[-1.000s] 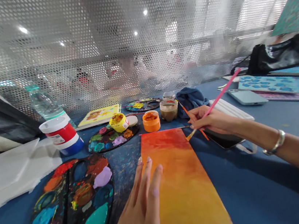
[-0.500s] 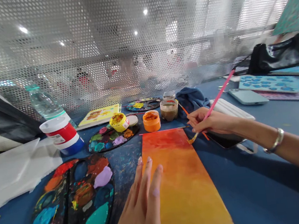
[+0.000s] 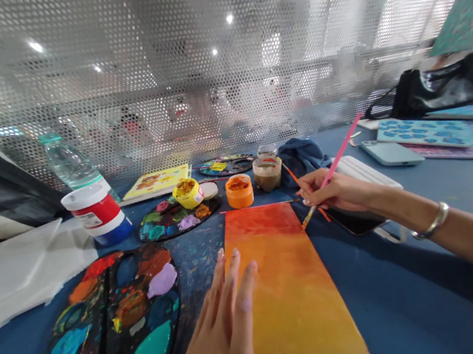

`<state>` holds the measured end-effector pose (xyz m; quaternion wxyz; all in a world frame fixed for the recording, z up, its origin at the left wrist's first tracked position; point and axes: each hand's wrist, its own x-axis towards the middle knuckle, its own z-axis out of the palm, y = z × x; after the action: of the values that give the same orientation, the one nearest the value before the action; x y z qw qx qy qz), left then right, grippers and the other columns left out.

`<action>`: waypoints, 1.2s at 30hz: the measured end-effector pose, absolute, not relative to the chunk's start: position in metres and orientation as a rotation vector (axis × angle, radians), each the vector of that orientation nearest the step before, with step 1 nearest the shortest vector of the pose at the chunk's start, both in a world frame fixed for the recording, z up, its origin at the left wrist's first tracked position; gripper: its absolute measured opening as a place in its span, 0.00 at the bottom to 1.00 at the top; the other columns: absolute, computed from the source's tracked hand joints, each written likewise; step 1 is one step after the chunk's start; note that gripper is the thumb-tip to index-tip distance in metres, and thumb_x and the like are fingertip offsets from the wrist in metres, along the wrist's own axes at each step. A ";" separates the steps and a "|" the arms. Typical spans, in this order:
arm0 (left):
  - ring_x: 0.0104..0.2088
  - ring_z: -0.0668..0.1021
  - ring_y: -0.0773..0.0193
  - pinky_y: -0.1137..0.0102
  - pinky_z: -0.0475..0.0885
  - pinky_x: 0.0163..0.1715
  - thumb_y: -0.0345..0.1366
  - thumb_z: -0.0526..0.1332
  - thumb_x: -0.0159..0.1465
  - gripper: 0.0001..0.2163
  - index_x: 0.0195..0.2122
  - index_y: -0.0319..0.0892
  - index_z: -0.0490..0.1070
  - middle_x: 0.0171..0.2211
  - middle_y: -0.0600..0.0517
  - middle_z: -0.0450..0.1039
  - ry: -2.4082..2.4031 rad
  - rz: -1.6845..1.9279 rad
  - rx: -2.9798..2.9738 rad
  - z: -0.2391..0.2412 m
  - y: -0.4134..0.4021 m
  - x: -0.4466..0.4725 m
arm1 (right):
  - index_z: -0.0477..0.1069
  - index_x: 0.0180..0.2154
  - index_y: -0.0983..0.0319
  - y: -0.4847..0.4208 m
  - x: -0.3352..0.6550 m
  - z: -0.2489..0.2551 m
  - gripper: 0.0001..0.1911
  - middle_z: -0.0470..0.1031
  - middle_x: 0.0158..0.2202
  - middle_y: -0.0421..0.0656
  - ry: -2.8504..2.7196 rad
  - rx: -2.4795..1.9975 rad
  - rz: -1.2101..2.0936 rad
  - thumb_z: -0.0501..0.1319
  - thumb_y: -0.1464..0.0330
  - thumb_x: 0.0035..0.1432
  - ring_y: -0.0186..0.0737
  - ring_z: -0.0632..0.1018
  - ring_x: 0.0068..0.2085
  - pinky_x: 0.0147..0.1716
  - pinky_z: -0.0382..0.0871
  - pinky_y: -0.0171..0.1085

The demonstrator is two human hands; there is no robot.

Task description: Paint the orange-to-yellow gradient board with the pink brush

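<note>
A canvas [image 3: 290, 292] painted from red at its far end through orange to yellow lies in front of me. My left hand [image 3: 227, 323] rests open along its left edge, fingers stretched forward. Between the fingers of my right hand [image 3: 329, 189] is a pink-handled paintbrush [image 3: 341, 148]. Its bristles point down at the canvas's right edge, near the red end; whether they touch cannot be made out. Beyond the canvas stand an orange paint jar [image 3: 239, 193] and a cup of murky water [image 3: 267, 174]. An orange brush [image 3: 291, 174] lies beside my right hand.
At the left are a large paint palette [image 3: 101, 311], a smaller palette [image 3: 168, 223] with a yellow paint jar [image 3: 189, 193], a red-and-blue tub [image 3: 97, 215] and a water bottle [image 3: 71, 164]. Rightward lie a dark-screened phone [image 3: 355, 220], a blue cloth [image 3: 303, 153] and a black bag [image 3: 438, 86].
The brush tip has shifted slightly right, toward the canvas's edge, and the handle has swung a little left and more upright. My left hand stays in place.
</note>
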<state>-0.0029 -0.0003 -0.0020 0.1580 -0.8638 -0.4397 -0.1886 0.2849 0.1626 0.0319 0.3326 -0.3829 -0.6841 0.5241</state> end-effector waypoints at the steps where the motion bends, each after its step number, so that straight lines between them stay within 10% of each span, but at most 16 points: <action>1: 0.64 0.61 0.45 0.57 0.72 0.53 0.48 0.61 0.59 0.46 0.69 0.37 0.31 0.66 0.37 0.51 -1.249 -0.531 -2.465 -0.002 0.000 -0.003 | 0.57 0.16 0.60 0.162 0.285 0.032 0.18 0.56 0.17 0.33 -1.784 -0.991 1.370 0.67 0.70 0.41 0.29 0.59 0.20 0.18 0.50 0.32; 30: 0.64 0.61 0.47 0.59 0.72 0.52 0.55 0.57 0.60 0.43 0.69 0.39 0.37 0.65 0.40 0.55 -1.146 -0.668 -2.435 -0.010 0.004 -0.004 | 0.61 0.19 0.61 0.170 0.276 0.026 0.15 0.65 0.18 0.35 -1.761 -1.026 1.006 0.68 0.66 0.45 0.31 0.64 0.22 0.23 0.51 0.34; 36: 0.64 0.63 0.47 0.57 0.72 0.53 0.51 0.56 0.62 0.43 0.69 0.37 0.31 0.65 0.39 0.55 -1.231 -0.514 -2.410 -0.008 0.002 -0.004 | 0.52 0.16 0.60 0.175 0.279 0.021 0.18 0.55 0.15 0.32 -1.718 -1.007 1.022 0.63 0.72 0.43 0.28 0.58 0.19 0.20 0.45 0.34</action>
<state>-0.0041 0.0020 -0.0078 0.1924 -0.8586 -0.4384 -0.1833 0.2786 0.1749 0.0212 0.4364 -0.4049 -0.6905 0.4109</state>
